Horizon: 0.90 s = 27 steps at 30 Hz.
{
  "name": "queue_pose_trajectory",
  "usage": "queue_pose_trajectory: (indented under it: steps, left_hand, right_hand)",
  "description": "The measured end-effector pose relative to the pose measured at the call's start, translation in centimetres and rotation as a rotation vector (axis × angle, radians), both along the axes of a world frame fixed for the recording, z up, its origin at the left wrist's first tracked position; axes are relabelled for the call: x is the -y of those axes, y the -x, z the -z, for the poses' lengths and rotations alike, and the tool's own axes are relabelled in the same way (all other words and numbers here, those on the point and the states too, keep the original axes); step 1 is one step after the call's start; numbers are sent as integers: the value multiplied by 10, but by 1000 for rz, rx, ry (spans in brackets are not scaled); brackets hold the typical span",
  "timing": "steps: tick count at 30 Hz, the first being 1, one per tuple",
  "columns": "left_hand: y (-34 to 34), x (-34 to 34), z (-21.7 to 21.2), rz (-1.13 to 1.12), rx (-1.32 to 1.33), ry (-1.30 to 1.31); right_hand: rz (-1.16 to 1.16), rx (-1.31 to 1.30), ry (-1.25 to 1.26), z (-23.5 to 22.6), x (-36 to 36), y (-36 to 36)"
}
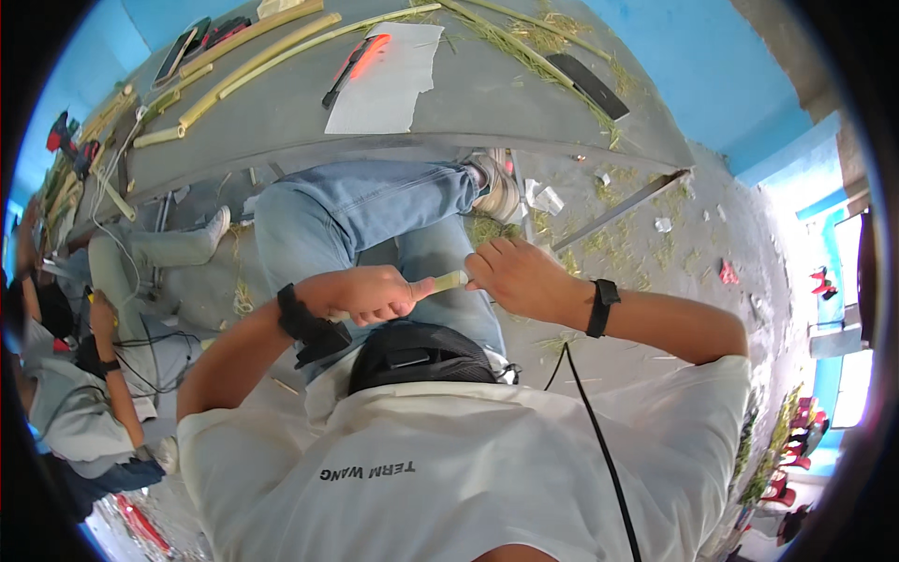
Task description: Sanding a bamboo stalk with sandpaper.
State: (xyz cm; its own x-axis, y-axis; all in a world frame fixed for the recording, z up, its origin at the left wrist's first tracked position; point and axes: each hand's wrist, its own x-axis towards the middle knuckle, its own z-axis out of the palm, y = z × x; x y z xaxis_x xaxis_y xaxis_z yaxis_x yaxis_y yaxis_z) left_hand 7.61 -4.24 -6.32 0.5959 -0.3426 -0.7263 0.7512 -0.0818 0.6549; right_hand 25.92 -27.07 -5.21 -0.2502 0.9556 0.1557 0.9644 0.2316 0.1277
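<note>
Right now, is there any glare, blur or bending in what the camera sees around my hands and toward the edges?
Head view, middle: left hand and right hand fairly sharp, the short pale stalk low in detail; head view, top: near edge of the table bowed; head view, right: bright panel glaring white; head view, corners: black.
</note>
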Motion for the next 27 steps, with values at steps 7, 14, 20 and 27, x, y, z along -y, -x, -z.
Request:
queue_pose_trajectory:
  steps: [7,14,20,27]
  left_hand:
    - [8,33,-2,1,954,-1094]
    - [-4,14,-11,101,1120,-1385]
    - [-14,10,9,173,427,-830]
    - [-5,9,-23,121,782,-1296]
  right_hand:
    - [164,-133,4,-2,3,9]
    - [444,-613,375,-15,9,20]
    - [205,-283,-18,7,5,24]
    - [272,-590,199,-17,-11,6]
